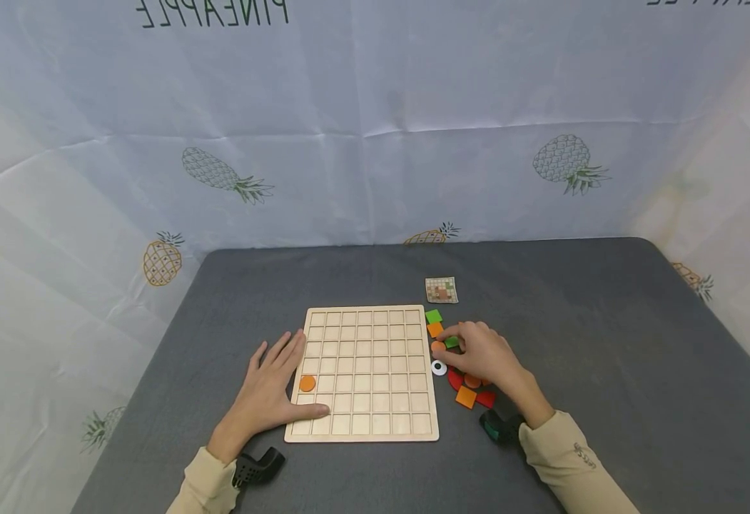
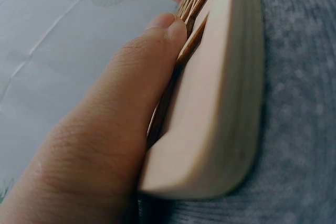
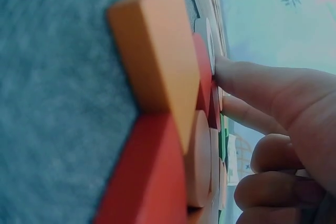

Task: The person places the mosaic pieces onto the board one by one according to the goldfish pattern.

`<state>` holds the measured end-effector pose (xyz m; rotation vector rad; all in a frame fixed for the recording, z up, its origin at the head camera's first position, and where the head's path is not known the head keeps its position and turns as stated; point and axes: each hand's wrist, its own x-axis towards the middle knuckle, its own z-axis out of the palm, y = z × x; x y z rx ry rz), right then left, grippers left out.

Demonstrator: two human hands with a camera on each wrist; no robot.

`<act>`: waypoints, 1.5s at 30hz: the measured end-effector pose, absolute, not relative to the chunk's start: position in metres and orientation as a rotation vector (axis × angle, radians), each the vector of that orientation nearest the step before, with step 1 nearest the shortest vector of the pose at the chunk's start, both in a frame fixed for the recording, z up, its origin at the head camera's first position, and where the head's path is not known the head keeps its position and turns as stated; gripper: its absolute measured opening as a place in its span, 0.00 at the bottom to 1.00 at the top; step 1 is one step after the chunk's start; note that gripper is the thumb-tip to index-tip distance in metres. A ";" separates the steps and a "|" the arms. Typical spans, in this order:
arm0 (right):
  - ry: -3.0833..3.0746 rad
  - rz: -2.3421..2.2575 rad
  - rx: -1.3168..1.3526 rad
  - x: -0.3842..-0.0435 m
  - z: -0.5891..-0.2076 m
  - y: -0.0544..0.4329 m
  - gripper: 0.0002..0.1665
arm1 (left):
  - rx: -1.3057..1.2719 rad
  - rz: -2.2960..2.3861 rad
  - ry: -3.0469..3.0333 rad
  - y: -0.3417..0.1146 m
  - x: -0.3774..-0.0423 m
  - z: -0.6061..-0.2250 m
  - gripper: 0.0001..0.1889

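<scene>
A wooden grid board lies flat on the dark table. My left hand is spread over its left edge, fingers straight, the thumb resting along the lower left squares; the left wrist view shows this thumb against the rim. One orange disc sits in a square at the board's left side. Beyond the right edge, my right hand pinches another orange disc between thumb and index finger. In the right wrist view the fingertips of the right hand are partly hidden behind red pieces.
Beside the board's right edge is a loose cluster: a green square, an orange square, a red piece, and a white disc with a black centre. A small patterned card lies behind them. A pineapple-print cloth hangs behind the table.
</scene>
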<state>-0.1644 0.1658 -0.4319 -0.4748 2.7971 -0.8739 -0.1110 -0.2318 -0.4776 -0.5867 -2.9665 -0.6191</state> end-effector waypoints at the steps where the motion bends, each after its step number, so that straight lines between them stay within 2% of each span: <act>1: 2.803 -0.868 -0.482 -0.164 -0.431 0.166 0.21 | -0.587 -0.619 -2.965 -0.232 -0.111 -0.478 0.74; 14: 2.795 -0.881 -0.520 -0.163 -0.434 0.161 0.19 | -0.581 -0.626 -2.978 -0.232 -0.111 -0.478 0.73; 28: 2.862 -0.920 -0.565 -0.162 -0.429 0.158 0.20 | -0.581 -0.614 -2.971 -0.232 -0.110 -0.476 0.74; 37: 2.884 -1.135 -0.776 -0.163 -0.427 0.151 0.11 | -0.581 -0.626 -2.970 -0.232 -0.109 -0.477 0.73; 45: 2.794 -1.265 -0.804 -0.162 -0.424 0.138 0.09 | -0.580 -0.636 -2.974 -0.231 -0.110 -0.477 0.74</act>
